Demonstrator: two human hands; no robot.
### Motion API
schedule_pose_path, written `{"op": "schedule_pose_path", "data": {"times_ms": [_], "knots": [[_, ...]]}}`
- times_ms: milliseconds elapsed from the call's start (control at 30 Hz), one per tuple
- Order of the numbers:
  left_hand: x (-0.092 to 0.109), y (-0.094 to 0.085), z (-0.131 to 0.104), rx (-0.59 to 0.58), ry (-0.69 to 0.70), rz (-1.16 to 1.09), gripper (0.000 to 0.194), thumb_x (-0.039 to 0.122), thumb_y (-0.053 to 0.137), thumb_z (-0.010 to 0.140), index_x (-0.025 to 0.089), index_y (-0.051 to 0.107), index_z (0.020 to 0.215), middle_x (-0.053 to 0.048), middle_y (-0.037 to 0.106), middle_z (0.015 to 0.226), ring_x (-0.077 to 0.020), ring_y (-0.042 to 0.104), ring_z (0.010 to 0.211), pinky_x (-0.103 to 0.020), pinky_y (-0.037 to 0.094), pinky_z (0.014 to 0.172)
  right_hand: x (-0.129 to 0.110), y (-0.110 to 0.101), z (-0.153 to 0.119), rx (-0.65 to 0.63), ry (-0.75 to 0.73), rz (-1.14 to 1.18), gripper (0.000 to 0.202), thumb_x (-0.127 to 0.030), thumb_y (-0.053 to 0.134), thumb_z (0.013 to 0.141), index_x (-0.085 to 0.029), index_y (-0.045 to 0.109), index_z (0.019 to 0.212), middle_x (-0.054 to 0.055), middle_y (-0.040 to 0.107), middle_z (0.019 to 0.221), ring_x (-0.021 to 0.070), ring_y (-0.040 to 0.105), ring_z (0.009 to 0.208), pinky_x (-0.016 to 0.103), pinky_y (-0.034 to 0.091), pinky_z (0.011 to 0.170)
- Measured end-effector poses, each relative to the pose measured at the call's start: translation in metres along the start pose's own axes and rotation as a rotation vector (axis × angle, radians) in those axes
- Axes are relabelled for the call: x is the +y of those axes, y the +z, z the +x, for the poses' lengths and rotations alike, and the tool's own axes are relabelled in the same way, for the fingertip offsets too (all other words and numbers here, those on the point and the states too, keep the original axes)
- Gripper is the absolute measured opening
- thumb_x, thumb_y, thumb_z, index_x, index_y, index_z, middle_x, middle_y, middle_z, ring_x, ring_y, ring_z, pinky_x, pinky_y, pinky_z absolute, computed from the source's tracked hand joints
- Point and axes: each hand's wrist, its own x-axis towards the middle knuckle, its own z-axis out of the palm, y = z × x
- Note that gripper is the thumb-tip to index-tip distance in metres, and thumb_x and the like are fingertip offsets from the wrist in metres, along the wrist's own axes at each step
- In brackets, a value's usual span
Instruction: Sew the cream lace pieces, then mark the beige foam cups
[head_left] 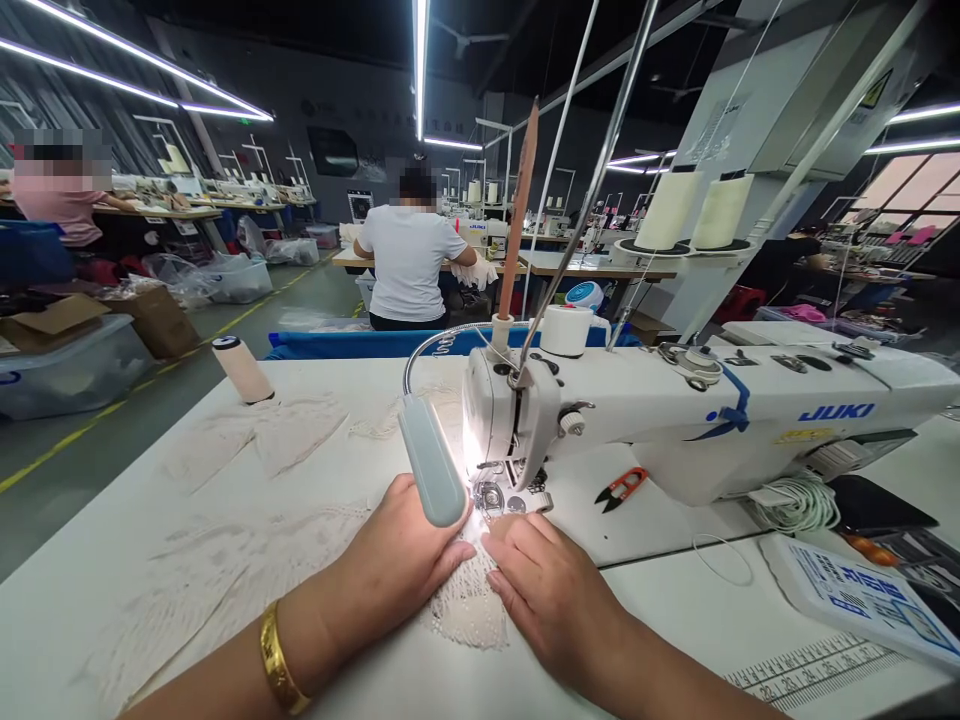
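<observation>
Lying on the white table [75, 575], between both hands and reaching toward the brightly lit stitching area: a small piece of cream openwork fabric [469, 610] with a curved, scalloped near edge. Held down on its left side by the thumb of the left hand [382, 560]. Cannot tell whether the other left fingers are together or apart, with the slim grey-green lamp [433, 465] in front of them. On the right side of the fabric, bent close together, the fingers of the right hand [559, 590]; tips touching the cloth, with any pinch on it too unclear to tell.

Just beyond, the white sewing machine [637, 400] with blue lettering. Lost in glare, the exact spot of its needle.

Could snag or stretch at the open holes, if pulled harder by one hand than by the other. Could pucker or drift askew from uneven pressure. Risk of a pricked fingertip too, from working so near the stitching area under dazzling light.

Flat to the left, more thin cream fabric pieces [202, 580]; beyond them, a peach thread cone [244, 370] with a dark end. Right of the machine head, orange-and-black thread snips [622, 488]. Farther off, a seated person in a white shirt [412, 265].
</observation>
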Motion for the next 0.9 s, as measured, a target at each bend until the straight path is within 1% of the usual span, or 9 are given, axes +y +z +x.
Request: {"op": "schedule_pose_path", "data": {"times_ms": [100,133,233,400,500,667,800,867,900], "knots": [[0.0014,-0.0006,-0.0002,-0.079,-0.028,-0.038,0.018,0.025,0.063,0.099,0.021,0.066,0.117,-0.010,0.074,0.120,-0.0341,0.065,0.118,-0.053,0.052,0.102,-0.0010,0.0005,-0.0003,0.012,-0.009,-0.008,0.017,-0.007,0.051,0.098,-0.017,0.063,0.104,0.005,0.058,0.084,0.0228,0.045,0.076,0.035,0.041,0.068],[0.0017,-0.0009,-0.0001,-0.084,-0.031,-0.047,0.017,0.024,0.063,0.099,0.021,0.067,0.116,-0.010,0.074,0.120,-0.0342,0.065,0.118,-0.053,0.052,0.102,-0.0011,0.0008,-0.0003,0.019,-0.012,-0.011,0.018,-0.007,0.051,0.098,-0.017,0.063,0.106,0.005,0.059,0.085,0.0229,0.046,0.076,0.035,0.041,0.068],[0.0027,-0.0021,0.0008,-0.070,-0.029,-0.059,0.016,0.022,0.064,0.098,0.021,0.067,0.114,-0.010,0.075,0.118,-0.0334,0.066,0.118,-0.052,0.053,0.102,-0.0010,0.0022,0.0000,0.039,-0.019,-0.019,0.021,-0.007,0.051,0.097,-0.018,0.062,0.111,0.005,0.059,0.085,0.0231,0.047,0.076,0.035,0.042,0.068],[0.0049,-0.0031,0.0013,-0.066,-0.024,-0.051,0.010,0.019,0.066,0.096,0.020,0.067,0.106,-0.010,0.075,0.120,-0.0346,0.066,0.120,-0.052,0.054,0.100,-0.0007,0.0036,0.0003,0.057,-0.027,-0.011,0.016,-0.009,0.048,0.100,-0.019,0.060,0.105,0.005,0.060,0.087,0.0237,0.049,0.077,0.036,0.044,0.069],[0.0057,-0.0008,0.0001,-0.067,-0.014,-0.040,0.007,0.019,0.066,0.096,0.020,0.066,0.102,-0.011,0.074,0.124,-0.0350,0.067,0.118,-0.053,0.055,0.097,-0.0008,0.0036,-0.0002,0.064,-0.031,-0.008,0.016,-0.010,0.048,0.100,-0.019,0.060,0.107,0.006,0.060,0.088,0.0237,0.049,0.078,0.035,0.043,0.068],[0.0034,0.0004,0.0003,-0.065,-0.007,-0.011,0.006,0.019,0.064,0.096,0.020,0.065,0.102,-0.010,0.074,0.125,-0.0346,0.067,0.117,-0.052,0.054,0.096,-0.0006,0.0043,-0.0009,0.041,-0.017,-0.005,0.016,-0.007,0.051,0.098,-0.020,0.058,0.105,0.005,0.060,0.088,0.0234,0.050,0.077,0.034,0.042,0.067],[0.0004,-0.0047,0.0035,-0.086,0.001,0.034,0.004,0.021,0.062,0.099,0.020,0.065,0.096,-0.010,0.075,0.119,-0.0348,0.067,0.115,-0.053,0.052,0.096,-0.0003,0.0036,0.0001,-0.027,0.020,0.001,0.013,-0.008,0.051,0.098,-0.020,0.057,0.102,0.006,0.063,0.092,0.0238,0.052,0.078,0.036,0.046,0.069],[0.0021,-0.0071,0.0037,-0.046,0.021,0.055,0.008,0.018,0.059,0.099,0.020,0.064,0.093,-0.010,0.075,0.111,-0.0336,0.067,0.110,-0.052,0.051,0.095,-0.0003,0.0028,0.0005,-0.050,0.033,-0.004,0.013,-0.008,0.051,0.099,-0.019,0.057,0.104,0.006,0.063,0.092,0.0241,0.052,0.079,0.036,0.047,0.069],[0.0044,-0.0081,0.0031,-0.006,0.030,0.052,0.012,0.015,0.056,0.099,0.020,0.063,0.091,-0.009,0.075,0.105,-0.0316,0.068,0.105,-0.050,0.051,0.093,-0.0002,0.0025,0.0005,-0.053,0.037,-0.002,0.014,-0.008,0.051,0.099,-0.019,0.058,0.104,0.006,0.064,0.093,0.0242,0.052,0.079,0.037,0.047,0.069]]}}
